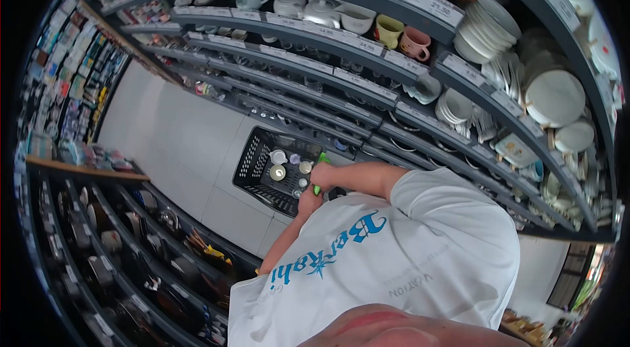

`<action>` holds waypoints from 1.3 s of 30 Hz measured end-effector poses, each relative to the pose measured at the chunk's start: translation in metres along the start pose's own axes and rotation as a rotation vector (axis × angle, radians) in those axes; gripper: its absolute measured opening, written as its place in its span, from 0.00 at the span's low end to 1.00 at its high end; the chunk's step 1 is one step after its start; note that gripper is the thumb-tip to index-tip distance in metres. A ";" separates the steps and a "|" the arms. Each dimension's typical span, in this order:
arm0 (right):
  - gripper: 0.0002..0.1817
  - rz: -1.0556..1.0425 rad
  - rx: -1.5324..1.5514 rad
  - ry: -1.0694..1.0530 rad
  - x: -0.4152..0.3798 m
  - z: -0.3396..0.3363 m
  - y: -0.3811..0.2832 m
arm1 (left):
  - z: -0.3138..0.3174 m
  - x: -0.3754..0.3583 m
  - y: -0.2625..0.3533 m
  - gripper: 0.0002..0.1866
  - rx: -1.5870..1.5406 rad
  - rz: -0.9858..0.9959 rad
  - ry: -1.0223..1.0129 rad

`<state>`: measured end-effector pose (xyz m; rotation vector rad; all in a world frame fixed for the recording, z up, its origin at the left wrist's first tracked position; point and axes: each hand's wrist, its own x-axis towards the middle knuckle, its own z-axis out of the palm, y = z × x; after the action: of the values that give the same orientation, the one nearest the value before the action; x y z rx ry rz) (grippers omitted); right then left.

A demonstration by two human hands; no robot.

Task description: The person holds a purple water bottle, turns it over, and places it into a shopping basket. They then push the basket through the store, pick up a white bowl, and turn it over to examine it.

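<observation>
Just left of centre frame, both hands clench one green object (319, 173): left hand (308, 201) below, right hand (326, 175) above, over the black basket (252, 163) of cups.

Both hands meet out in front of the chest, arms bare below short white sleeves.

The left hand (308, 201) is at the end of a forearm that runs up from the lower left, elbow bent near the hip; its fingers are curled shut. The right hand (323, 175) comes in from the right, the forearm stretched almost level from the shoulder, fingers folded closed too. The two hands sit just beside each other, the right one slightly farther out.
</observation>
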<state>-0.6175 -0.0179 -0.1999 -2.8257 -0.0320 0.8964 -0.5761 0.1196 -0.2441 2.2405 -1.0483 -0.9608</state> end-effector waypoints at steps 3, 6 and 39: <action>0.11 -0.064 -0.022 -0.004 0.001 0.013 0.009 | 0.001 -0.014 0.027 0.19 0.018 -0.165 0.098; 0.11 -0.133 -0.046 -0.021 -0.002 0.018 0.016 | 0.006 -0.017 0.038 0.14 0.024 -0.224 0.130; 0.12 -0.228 -0.058 -0.005 -0.063 0.036 0.027 | 0.054 -0.045 0.066 0.14 0.142 -0.129 0.114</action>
<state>-0.6909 -0.0432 -0.1976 -2.7977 -0.3789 0.8636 -0.6684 0.1097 -0.2173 2.4736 -0.9578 -0.8223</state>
